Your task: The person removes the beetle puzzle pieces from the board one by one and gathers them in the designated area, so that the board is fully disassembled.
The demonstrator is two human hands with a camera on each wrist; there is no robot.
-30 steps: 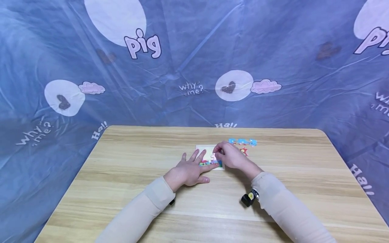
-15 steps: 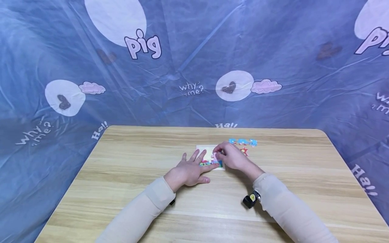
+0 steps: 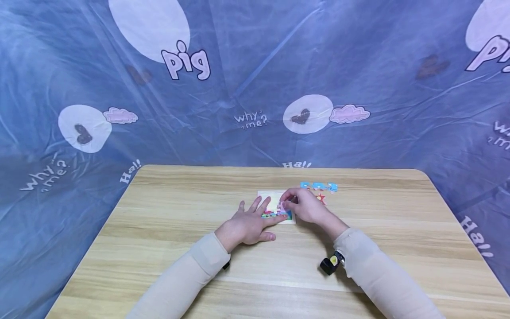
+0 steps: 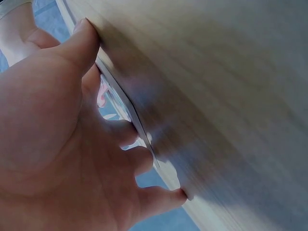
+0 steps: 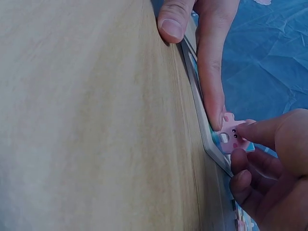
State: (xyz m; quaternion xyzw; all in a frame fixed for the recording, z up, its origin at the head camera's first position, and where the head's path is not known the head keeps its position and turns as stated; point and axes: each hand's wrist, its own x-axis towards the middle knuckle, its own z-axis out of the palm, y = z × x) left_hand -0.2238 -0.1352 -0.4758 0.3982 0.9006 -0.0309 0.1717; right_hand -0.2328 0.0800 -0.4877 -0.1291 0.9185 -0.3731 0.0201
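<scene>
A small puzzle tray [image 3: 264, 192] with a pale rim lies on the wooden table, its front part filled with colourful pieces. My left hand [image 3: 248, 225] rests over its left side with fingers spread and straight, and the index finger reaches along the front row. At the tray's right side, my right hand [image 3: 306, 206] pinches a pink puzzle piece [image 5: 229, 138] with a printed face between thumb and fingers. In the right wrist view, that piece stands tilted at the tray corner, right by the left index fingertip. The left wrist view shows the palm and the tray's edge [image 4: 126, 98].
Several blue puzzle pieces [image 3: 318, 186] lie in a row behind the right hand. A puzzle piece with a red and yellow sun [image 3: 320, 199] is just in front of them, partly hidden by that hand. A blue printed cloth [image 3: 255, 146] hangs behind the table.
My right hand and forearm have shifted very slightly to the right, with the pink puzzle piece still pinched at the tray. My left hand has stayed in place.
</scene>
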